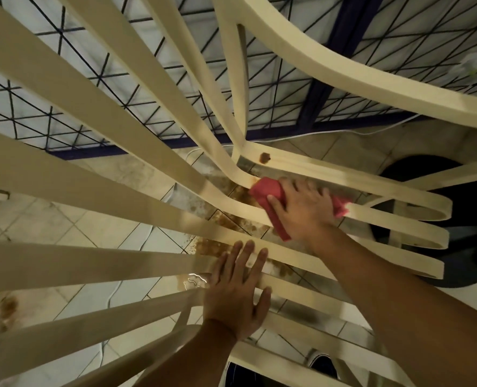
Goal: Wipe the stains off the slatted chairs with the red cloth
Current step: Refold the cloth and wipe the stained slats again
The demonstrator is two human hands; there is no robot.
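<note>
While the right hand [301, 210] lies spread w/ fingers fairly straight, pressing the red cloth [268, 191] flat onto the chair [92, 174], the left hand [237, 297] rests palm-down on nearer slats, fingers straight and apart, holding nothing; it looks like a brace. The cloth sits bunched under the right palm across two slats, right by the bend where seat turns into back, one end poking out past the thumb and the other past the little-finger side.

Key relation: a brown stain [265, 157] sits on the next slat over, on the far side of the cloth from the person, just beside the cloth's thumb-side end but not touching it. Slats there run roughly left-right in view, so the wipe probably needs a short shift away from the body, then strokes along the slat, not across. The right hand is much nearer; the left is well apart and prob. best left bracing.

A faint brown trace shows at the cloth's tip, so that slat likely isn't done yet. More brown marks show thru the gaps on the tiled floor [64, 219], not on the chair itself. A dark window grille [357, 51] is behind.
</note>
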